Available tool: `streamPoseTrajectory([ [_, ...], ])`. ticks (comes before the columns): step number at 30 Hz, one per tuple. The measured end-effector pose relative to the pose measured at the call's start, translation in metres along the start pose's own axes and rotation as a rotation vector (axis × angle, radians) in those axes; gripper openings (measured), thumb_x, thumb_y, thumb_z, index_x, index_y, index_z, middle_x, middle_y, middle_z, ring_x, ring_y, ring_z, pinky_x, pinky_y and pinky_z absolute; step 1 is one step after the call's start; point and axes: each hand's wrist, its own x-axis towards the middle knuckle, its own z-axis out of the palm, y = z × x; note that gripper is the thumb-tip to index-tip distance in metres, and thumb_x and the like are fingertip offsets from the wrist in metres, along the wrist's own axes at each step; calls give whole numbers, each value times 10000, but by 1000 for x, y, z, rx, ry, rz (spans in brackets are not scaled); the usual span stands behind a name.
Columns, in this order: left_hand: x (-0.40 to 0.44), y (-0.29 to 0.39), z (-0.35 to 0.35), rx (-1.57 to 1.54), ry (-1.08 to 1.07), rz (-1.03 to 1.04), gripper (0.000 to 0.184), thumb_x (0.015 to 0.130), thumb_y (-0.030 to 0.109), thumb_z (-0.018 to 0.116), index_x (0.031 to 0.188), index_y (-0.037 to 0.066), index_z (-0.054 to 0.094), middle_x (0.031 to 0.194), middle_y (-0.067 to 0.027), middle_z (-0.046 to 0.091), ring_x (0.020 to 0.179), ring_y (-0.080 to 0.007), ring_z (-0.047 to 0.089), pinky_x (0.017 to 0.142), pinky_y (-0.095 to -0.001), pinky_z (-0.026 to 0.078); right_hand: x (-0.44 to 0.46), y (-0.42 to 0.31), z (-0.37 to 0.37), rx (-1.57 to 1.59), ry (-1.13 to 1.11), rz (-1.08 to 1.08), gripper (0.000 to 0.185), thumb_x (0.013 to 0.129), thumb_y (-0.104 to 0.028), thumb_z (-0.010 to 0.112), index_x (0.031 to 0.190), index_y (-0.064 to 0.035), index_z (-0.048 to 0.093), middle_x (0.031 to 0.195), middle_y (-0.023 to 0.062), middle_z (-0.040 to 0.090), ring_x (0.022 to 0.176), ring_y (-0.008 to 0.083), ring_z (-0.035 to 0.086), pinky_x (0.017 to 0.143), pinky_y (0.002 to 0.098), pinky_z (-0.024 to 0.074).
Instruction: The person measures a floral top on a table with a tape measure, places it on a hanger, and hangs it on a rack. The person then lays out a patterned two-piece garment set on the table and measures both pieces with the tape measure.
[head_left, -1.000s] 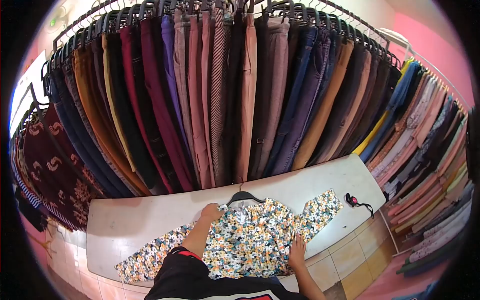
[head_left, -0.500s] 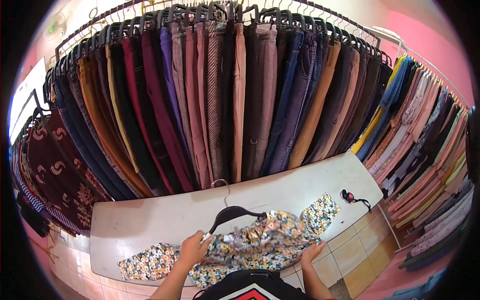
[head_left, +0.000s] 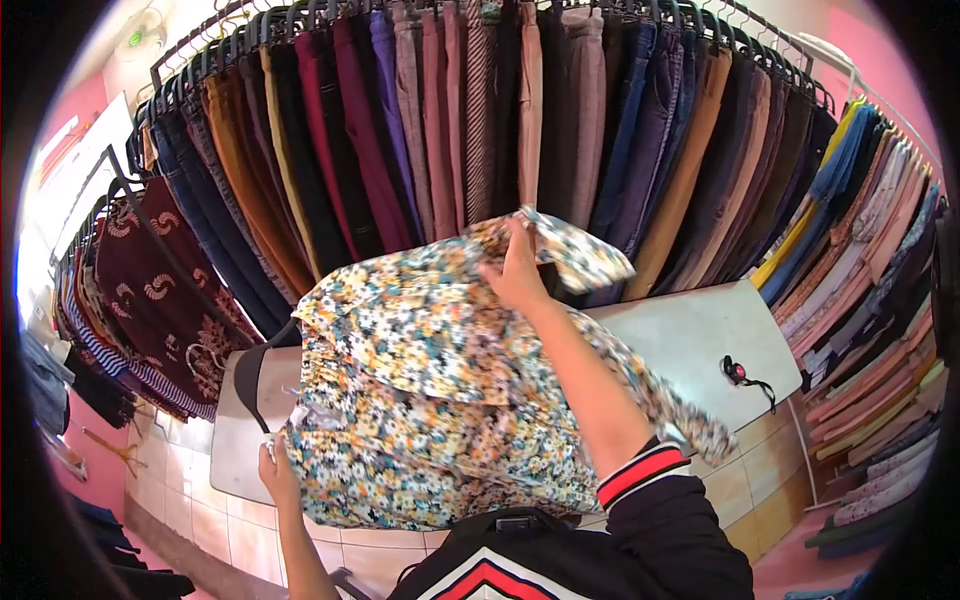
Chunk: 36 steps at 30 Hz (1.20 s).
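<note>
A floral blouse in white, yellow, orange and teal is spread in the air before me. My left hand is closed on its left edge, close to the end of a black hanger. Part of the hanger sticks out left of the gathered neckline; the rest is hidden by the cloth. Farther up, my right hand grips the cloth at the blouse's far edge, its fingers partly blurred. One sleeve hangs out to the right of that hand. Another printed strip trails beneath my right forearm.
Under the blouse is a white table, with a small black item on a strap at its right. Behind it hangs a rack of trousers. More clothes hang at the right and left.
The blouse has been lifted off the table and turned, with the hanger now at the left. My right hand has moved up and across to the far edge; my left hand has moved left.
</note>
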Motion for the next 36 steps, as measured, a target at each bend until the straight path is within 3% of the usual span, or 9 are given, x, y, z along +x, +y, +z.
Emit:
streamPoseTrajectory([
  [4, 19, -95, 11, 181, 67, -55, 274, 921, 249, 531, 856, -17, 551, 749, -89, 557, 686, -161, 474, 647, -307, 403, -126, -18, -1, -60, -129, 29, 676, 804, -119, 629, 1349, 13, 250, 1367, 251, 295, 1304, 414, 244, 1074, 469, 204],
  [9, 19, -189, 11, 369, 119, -61, 320, 907, 267, 556, 873, -51, 555, 785, -155, 575, 708, -248, 511, 687, -355, 415, -349, -18, -35, -308, -287, 514, 746, 808, -279, 609, 1327, 102, 234, 1342, 404, 198, 1286, 551, 127, 1058, 589, 119],
  [10, 19, -200, 17, 337, 261, -9, 364, 907, 298, 551, 911, -66, 558, 834, -191, 580, 763, -299, 525, 734, -389, 415, -359, -14, -38, -336, -268, 532, 756, 808, -301, 605, 1336, 91, 232, 1358, 393, 189, 1290, 552, 113, 1056, 596, 106],
  [12, 23, -206, 5, 340, 114, -180, 397, 911, 315, 539, 957, -78, 562, 889, -213, 581, 824, -323, 533, 777, -393, 413, -382, -5, -47, -395, -232, 587, 777, 808, -344, 598, 1354, 68, 228, 1390, 371, 170, 1299, 554, 84, 1053, 611, 80],
  [16, 35, -240, 1, 372, 54, -205, 475, 914, 355, 519, 1033, -103, 560, 971, -252, 575, 912, -363, 536, 836, -405, 407, -352, 5, -29, -545, -490, 587, 777, 843, -497, 508, 1445, -126, 188, 1465, 243, 173, 1350, 469, 92, 1025, 659, 48],
  [20, 44, -276, 9, 494, 171, -156, 540, 899, 386, 531, 1066, -128, 549, 995, -271, 578, 926, -378, 543, 842, -429, 407, -325, 43, -25, -757, -585, 376, 705, 837, -548, 483, 1432, -244, 257, 1402, 221, 313, 1345, 377, 212, 1055, 605, 104],
  [25, 37, -292, 12, 448, 86, -438, 591, 878, 429, 543, 1025, -142, 574, 973, -291, 600, 891, -392, 565, 810, -456, 424, -287, 100, -29, -653, -555, 195, 641, 858, -533, 471, 1413, -265, 294, 1286, 162, 433, 1239, 339, 354, 1037, 570, 179],
  [30, 28, -286, 12, 356, 55, -585, 598, 873, 452, 537, 1044, -119, 587, 1025, -304, 592, 947, -380, 570, 837, -408, 444, -292, 88, -12, -732, -599, 319, 631, 886, -458, 467, 1424, -195, 266, 1422, 170, 310, 1339, 361, 233, 1068, 556, 149],
  [36, 30, -290, 5, 532, 64, -431, 580, 873, 450, 533, 951, -122, 575, 899, -281, 601, 838, -409, 571, 782, -455, 440, -351, 18, -53, -726, -508, 507, 635, 878, -420, 494, 1412, -138, 299, 1472, 151, 238, 1358, 359, 202, 1055, 571, 170],
])
